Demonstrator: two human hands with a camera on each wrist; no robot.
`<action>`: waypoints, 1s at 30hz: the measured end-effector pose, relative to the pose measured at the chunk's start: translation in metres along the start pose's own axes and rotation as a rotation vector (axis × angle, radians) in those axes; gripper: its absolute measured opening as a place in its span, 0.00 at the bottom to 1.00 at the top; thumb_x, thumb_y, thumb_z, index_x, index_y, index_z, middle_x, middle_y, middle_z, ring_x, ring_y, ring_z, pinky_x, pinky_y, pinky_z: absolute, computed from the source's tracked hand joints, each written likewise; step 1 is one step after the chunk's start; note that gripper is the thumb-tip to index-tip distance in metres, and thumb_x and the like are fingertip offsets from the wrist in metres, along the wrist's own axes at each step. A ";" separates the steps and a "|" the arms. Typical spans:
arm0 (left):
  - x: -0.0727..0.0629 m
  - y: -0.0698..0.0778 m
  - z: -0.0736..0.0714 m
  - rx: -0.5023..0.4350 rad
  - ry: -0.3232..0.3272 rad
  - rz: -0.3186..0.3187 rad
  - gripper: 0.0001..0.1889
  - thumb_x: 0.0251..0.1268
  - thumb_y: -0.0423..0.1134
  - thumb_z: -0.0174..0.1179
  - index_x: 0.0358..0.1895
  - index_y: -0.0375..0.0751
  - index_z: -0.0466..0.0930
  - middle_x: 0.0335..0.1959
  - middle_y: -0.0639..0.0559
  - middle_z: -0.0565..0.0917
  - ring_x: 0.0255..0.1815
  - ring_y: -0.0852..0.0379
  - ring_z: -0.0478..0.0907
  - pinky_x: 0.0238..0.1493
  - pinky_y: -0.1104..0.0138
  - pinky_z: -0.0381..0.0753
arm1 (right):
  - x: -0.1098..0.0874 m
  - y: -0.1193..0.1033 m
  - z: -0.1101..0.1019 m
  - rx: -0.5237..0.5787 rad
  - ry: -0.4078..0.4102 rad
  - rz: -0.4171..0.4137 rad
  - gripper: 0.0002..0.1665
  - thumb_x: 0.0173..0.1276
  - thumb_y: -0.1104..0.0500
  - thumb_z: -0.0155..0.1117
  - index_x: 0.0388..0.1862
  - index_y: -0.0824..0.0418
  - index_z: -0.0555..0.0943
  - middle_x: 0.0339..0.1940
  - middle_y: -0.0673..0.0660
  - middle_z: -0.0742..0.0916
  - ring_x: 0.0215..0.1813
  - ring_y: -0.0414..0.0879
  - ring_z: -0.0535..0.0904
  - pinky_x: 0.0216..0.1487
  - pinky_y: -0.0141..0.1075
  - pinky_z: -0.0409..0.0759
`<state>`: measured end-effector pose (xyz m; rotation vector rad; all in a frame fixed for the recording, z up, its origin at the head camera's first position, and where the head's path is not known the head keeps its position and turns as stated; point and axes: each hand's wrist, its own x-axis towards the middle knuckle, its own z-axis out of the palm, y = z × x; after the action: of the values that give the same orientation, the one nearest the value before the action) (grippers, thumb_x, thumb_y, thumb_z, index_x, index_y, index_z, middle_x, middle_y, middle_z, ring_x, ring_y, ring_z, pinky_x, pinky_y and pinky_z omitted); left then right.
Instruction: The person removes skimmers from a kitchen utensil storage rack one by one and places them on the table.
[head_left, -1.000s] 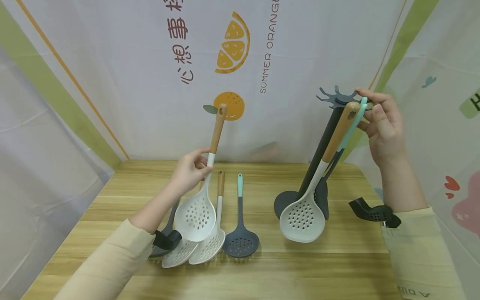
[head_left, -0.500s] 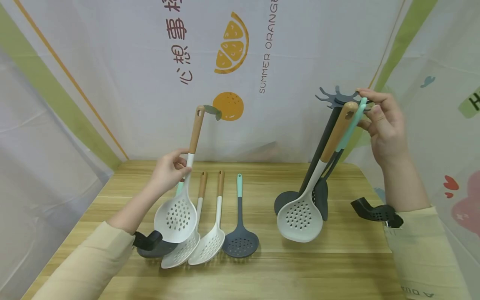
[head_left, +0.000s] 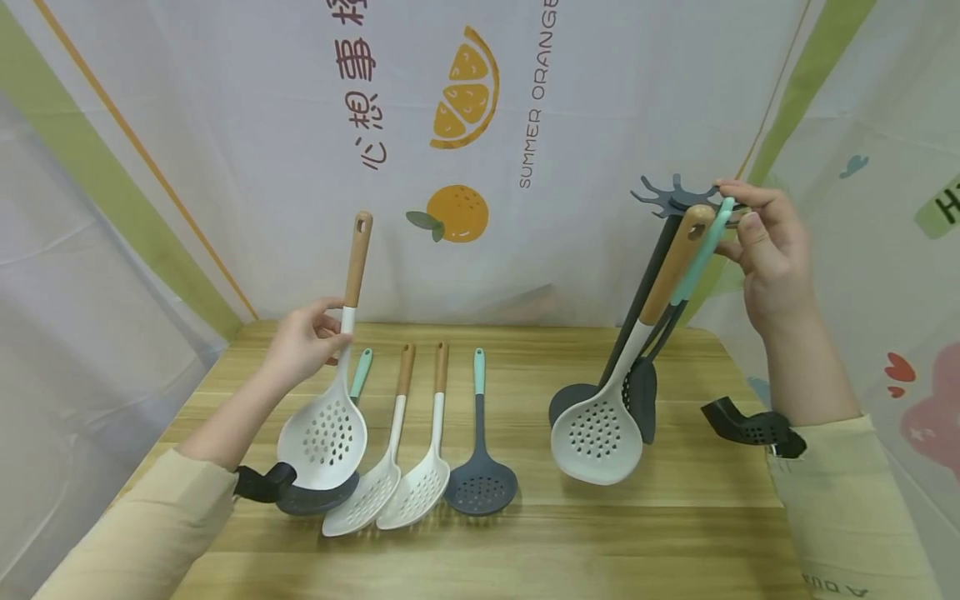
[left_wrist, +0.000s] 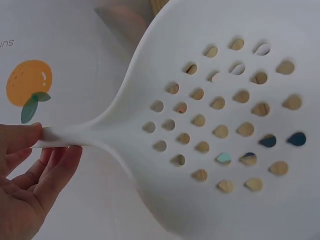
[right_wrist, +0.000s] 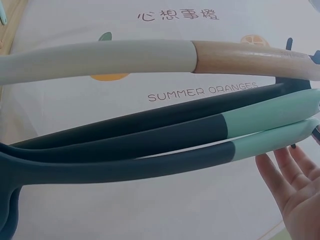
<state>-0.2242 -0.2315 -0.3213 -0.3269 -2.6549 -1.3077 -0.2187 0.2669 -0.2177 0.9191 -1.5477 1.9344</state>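
In the head view my left hand (head_left: 303, 343) pinches the white neck of a skimmer (head_left: 324, 442) with a wooden handle. It is upright, bowl down, over the left of the table. The left wrist view shows its perforated bowl (left_wrist: 230, 120) close up. My right hand (head_left: 776, 258) holds the hooked top (head_left: 667, 198) of a dark utensil stand (head_left: 636, 304) by its right side. From the stand hang another white skimmer (head_left: 598, 443) with a wooden handle and dark utensils with mint handles (right_wrist: 275, 114), their heads partly hidden.
On the wooden table (head_left: 525, 550) lie two white slotted turners (head_left: 367, 504) with wooden handles and a grey skimmer (head_left: 482, 487) with a mint handle. A grey utensil (head_left: 318, 500) with a mint handle is partly covered by the held skimmer. A printed cloth (head_left: 300, 250) hangs behind.
My left hand has moved left with the skimmer, uncovering the white turners and a mint handle. My right hand stays at the stand's top, nearly still.
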 end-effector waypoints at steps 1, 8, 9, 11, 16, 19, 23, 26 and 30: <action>-0.001 -0.001 -0.001 0.002 0.000 -0.002 0.29 0.62 0.23 0.59 0.67 0.25 0.61 0.38 0.32 0.79 0.35 0.42 0.80 0.30 0.59 0.84 | 0.000 0.000 0.000 -0.010 0.005 -0.003 0.16 0.72 0.62 0.55 0.53 0.72 0.76 0.60 0.63 0.74 0.66 0.52 0.62 0.42 0.32 0.80; -0.006 -0.010 -0.012 0.025 -0.003 -0.019 0.30 0.62 0.24 0.59 0.67 0.24 0.61 0.39 0.30 0.79 0.35 0.41 0.81 0.29 0.61 0.84 | -0.001 0.002 0.000 -0.083 0.036 -0.035 0.18 0.72 0.61 0.55 0.53 0.76 0.74 0.60 0.66 0.74 0.66 0.55 0.62 0.42 0.32 0.79; -0.007 -0.011 -0.014 0.028 -0.002 -0.022 0.30 0.62 0.24 0.59 0.67 0.24 0.61 0.39 0.30 0.79 0.35 0.41 0.81 0.29 0.61 0.84 | -0.001 0.002 0.000 -0.089 0.038 -0.039 0.19 0.72 0.61 0.56 0.53 0.76 0.74 0.60 0.66 0.74 0.66 0.56 0.62 0.42 0.32 0.79; -0.008 -0.014 -0.017 0.037 0.000 -0.028 0.30 0.62 0.24 0.59 0.67 0.24 0.60 0.39 0.29 0.79 0.35 0.40 0.82 0.28 0.62 0.84 | -0.001 0.003 0.000 -0.095 0.042 -0.041 0.19 0.72 0.61 0.56 0.53 0.76 0.74 0.60 0.66 0.74 0.66 0.56 0.62 0.42 0.31 0.79; -0.009 -0.021 -0.025 0.057 -0.001 -0.046 0.30 0.62 0.24 0.58 0.67 0.24 0.60 0.39 0.30 0.79 0.35 0.40 0.82 0.28 0.62 0.84 | -0.003 0.001 0.002 -0.117 0.058 -0.045 0.18 0.72 0.61 0.55 0.53 0.75 0.75 0.60 0.65 0.74 0.66 0.55 0.62 0.42 0.31 0.79; -0.010 -0.024 -0.029 0.062 0.000 -0.049 0.29 0.62 0.24 0.58 0.67 0.24 0.60 0.39 0.30 0.79 0.35 0.41 0.82 0.29 0.59 0.84 | -0.004 0.001 0.003 -0.130 0.063 -0.048 0.17 0.72 0.63 0.54 0.53 0.74 0.75 0.59 0.64 0.74 0.66 0.55 0.63 0.42 0.31 0.79; -0.012 -0.028 -0.033 0.076 -0.011 -0.054 0.29 0.62 0.24 0.58 0.67 0.23 0.60 0.39 0.29 0.79 0.34 0.41 0.81 0.30 0.59 0.84 | -0.006 -0.001 0.004 -0.116 0.064 -0.041 0.15 0.72 0.64 0.52 0.53 0.72 0.76 0.59 0.63 0.74 0.63 0.53 0.66 0.41 0.30 0.79; -0.012 -0.031 -0.036 0.092 -0.025 -0.065 0.30 0.63 0.25 0.57 0.67 0.23 0.59 0.39 0.29 0.79 0.35 0.40 0.81 0.30 0.60 0.84 | -0.006 -0.001 0.005 -0.112 0.069 -0.037 0.15 0.72 0.65 0.51 0.53 0.71 0.77 0.59 0.63 0.74 0.63 0.53 0.66 0.40 0.30 0.80; -0.013 -0.037 -0.040 0.104 -0.042 -0.084 0.30 0.64 0.25 0.57 0.68 0.23 0.57 0.40 0.28 0.78 0.35 0.40 0.81 0.31 0.59 0.84 | -0.006 -0.001 0.006 -0.111 0.075 -0.036 0.14 0.72 0.66 0.50 0.52 0.71 0.76 0.59 0.62 0.74 0.64 0.53 0.66 0.41 0.30 0.80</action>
<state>-0.2195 -0.2865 -0.3285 -0.2340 -2.7872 -1.1918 -0.2124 0.2618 -0.2209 0.8128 -1.5672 1.8178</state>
